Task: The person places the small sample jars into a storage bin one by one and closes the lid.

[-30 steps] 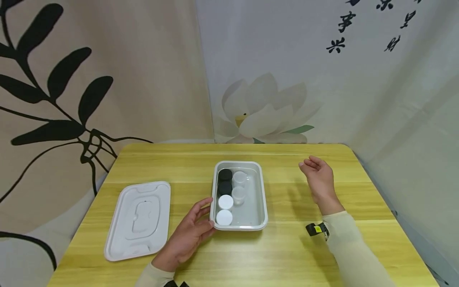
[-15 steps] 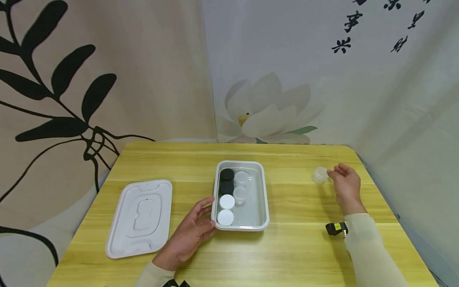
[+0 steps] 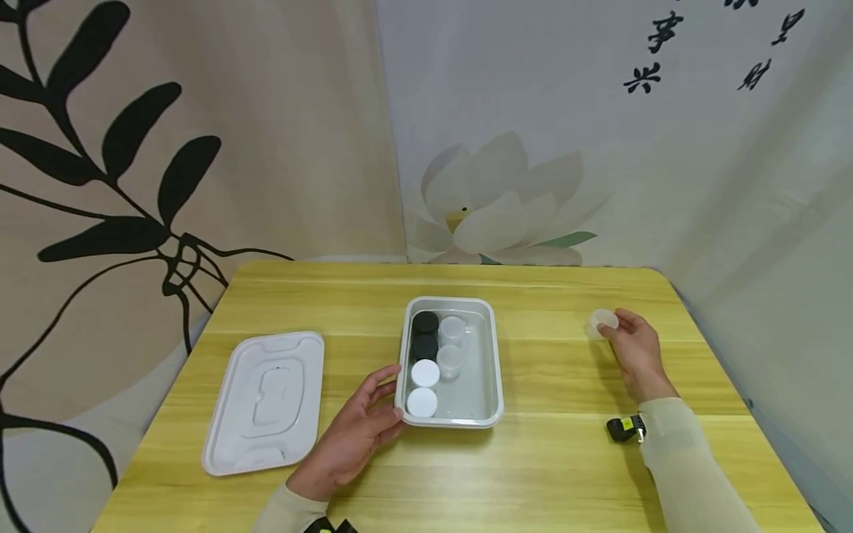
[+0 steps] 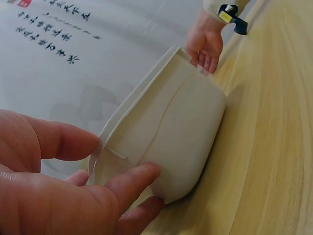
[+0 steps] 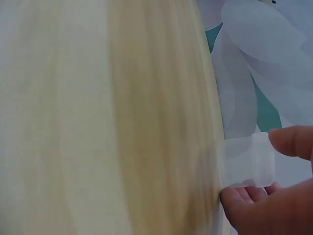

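A white rectangular tray (image 3: 494, 385) sits mid-table and holds two black-lidded jars (image 3: 424, 334), two white-lidded jars (image 3: 423, 386) and two clear cups (image 3: 452, 343). My left hand (image 3: 356, 437) rests against the tray's (image 4: 171, 132) near left corner with straight fingers (image 4: 132, 178). My right hand (image 3: 633, 352) is at the table's right side and pinches a small clear cup (image 3: 602, 323) between thumb and fingers; the right wrist view shows the cup (image 5: 246, 160) held by my fingertips (image 5: 291, 142).
A white tray lid (image 3: 265, 400) lies flat on the left of the yellow wooden table (image 3: 546, 466). Printed fabric walls close in behind and on the right. A small black device (image 3: 623, 428) is strapped at my right wrist.
My right hand moved out to the right side of the table and took hold of the small clear cup. The left hand stayed against the tray.
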Action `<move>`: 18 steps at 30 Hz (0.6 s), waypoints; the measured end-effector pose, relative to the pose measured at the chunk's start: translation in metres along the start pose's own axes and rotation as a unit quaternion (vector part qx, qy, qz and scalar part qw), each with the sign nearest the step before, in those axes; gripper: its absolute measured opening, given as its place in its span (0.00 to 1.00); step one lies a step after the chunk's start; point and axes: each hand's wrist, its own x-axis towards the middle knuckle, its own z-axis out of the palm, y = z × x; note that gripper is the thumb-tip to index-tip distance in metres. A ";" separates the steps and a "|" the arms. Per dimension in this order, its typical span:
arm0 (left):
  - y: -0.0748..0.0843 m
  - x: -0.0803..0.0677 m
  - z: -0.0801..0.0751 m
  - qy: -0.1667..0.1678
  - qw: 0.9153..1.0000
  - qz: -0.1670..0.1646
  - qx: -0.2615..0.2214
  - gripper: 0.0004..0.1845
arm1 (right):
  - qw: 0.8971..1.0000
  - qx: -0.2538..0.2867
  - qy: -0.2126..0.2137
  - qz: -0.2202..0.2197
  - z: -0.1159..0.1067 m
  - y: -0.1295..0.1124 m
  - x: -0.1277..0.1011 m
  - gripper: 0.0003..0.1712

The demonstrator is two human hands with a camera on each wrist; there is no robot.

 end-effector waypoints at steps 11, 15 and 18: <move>0.000 -0.002 0.001 0.001 1.000 0.004 -0.002 0.39 | 0.999 -0.017 -0.021 -0.036 0.011 -0.003 -0.006 0.39; 0.001 -0.002 0.000 0.003 1.000 0.001 0.002 0.39 | 0.996 -0.010 -0.056 -0.065 0.025 -0.011 -0.020 0.39; 0.002 -0.002 0.001 -0.001 1.000 0.002 0.004 0.39 | 0.993 -0.006 -0.078 -0.084 0.036 -0.021 -0.034 0.38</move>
